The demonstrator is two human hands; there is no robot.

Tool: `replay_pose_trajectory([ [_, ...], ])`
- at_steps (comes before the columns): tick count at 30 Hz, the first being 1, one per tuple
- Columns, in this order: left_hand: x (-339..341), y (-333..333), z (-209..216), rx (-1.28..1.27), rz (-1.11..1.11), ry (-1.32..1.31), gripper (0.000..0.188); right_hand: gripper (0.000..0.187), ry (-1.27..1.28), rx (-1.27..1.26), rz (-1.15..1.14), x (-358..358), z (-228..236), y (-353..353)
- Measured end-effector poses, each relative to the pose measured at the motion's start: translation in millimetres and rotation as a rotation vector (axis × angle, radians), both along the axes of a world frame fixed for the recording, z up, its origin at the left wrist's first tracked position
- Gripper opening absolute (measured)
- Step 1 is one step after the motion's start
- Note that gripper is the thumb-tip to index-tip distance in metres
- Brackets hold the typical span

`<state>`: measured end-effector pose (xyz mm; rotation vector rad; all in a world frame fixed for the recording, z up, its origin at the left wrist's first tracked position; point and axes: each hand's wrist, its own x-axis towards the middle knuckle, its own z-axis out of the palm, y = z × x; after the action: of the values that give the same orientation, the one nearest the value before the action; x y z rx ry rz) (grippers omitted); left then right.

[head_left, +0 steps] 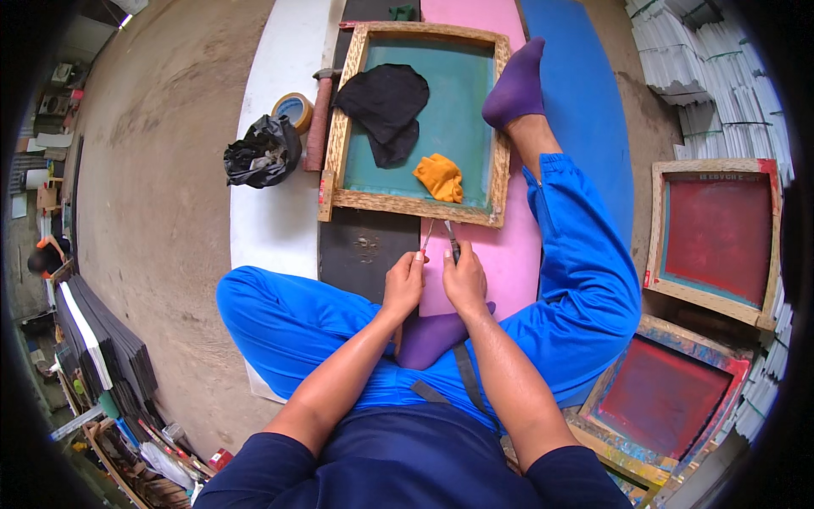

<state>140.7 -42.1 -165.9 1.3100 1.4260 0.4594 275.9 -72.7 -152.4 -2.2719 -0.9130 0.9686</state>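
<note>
My left hand (pixel 404 284) is closed round a slim tool (pixel 424 249) with a red handle and a thin metal shaft. In my right hand (pixel 465 278) is a black-handled tool (pixel 455 249) with a narrow metal tip; its exact kind is too small to tell. Both tips point away from me, close together at the near edge of a wooden screen frame (pixel 415 206). Green mesh (pixel 365 170) fills that frame. On the mesh lie a black cloth (pixel 386 102) and a crumpled orange-yellow cloth (pixel 439 178). My legs are on either side of my hands.
Left of the frame are a hammer (pixel 318 131), a tape roll (pixel 303 121) and a black plastic bag (pixel 263 153). White, black, pink and blue boards lie underneath. Two red-meshed frames (pixel 657 220) (pixel 661 335) rest at right, near white stacks (pixel 721 76). Another person (pixel 44 254) is far left.
</note>
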Motion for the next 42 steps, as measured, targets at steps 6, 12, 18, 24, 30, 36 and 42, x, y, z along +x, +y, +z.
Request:
replay_pose_trajectory([
  [6,6,7,11,-0.284,0.052,-0.256,0.042,0.029,0.009,-0.014,0.029,3,1,1],
  [12,10,8,7,-0.427,0.104,-0.311,0.044,0.028,0.0,-0.01,0.04,2,3,2],
  [18,24,1,6,-0.417,0.155,-0.374,0.043,0.026,-0.014,-0.006,0.037,3,2,3],
  [24,32,-7,-22,-0.24,0.191,-0.376,0.039,0.027,-0.016,-0.003,0.039,3,-1,4],
  [30,29,-4,-24,0.374,-0.003,0.046,0.03,0.027,0.003,0.005,0.032,4,-3,3],
  [36,24,6,11,0.305,-0.227,0.502,0.028,0.029,0.005,-0.013,0.029,5,-2,3],
  [42,20,10,20,0.389,-0.285,0.612,0.028,0.031,0.063,-0.023,0.023,8,7,5],
])
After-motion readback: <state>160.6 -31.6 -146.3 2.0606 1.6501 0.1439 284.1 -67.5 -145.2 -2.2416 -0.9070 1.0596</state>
